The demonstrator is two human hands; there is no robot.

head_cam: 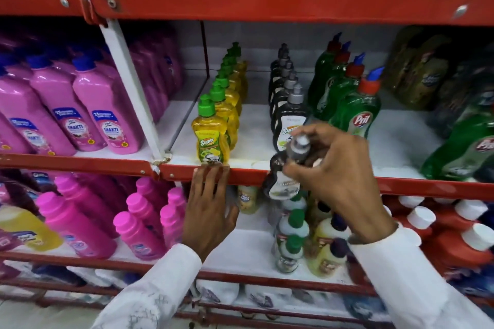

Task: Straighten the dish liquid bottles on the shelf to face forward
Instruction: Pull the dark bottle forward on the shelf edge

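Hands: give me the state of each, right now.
Left hand: open, fingers spread, fingertips on the red shelf edge, holding nothing.
Right hand: closed on a dark grey-capped bottle.

Yellow bottles (211, 136): green caps, single file running toward 1 o'clock, front label facing forward at shelf (240, 172) lip. Black bottles (287, 104): grey caps, parallel file at their 3 o'clock. One black bottle (286, 176) off shelf, tilted, blurred, label facing out.
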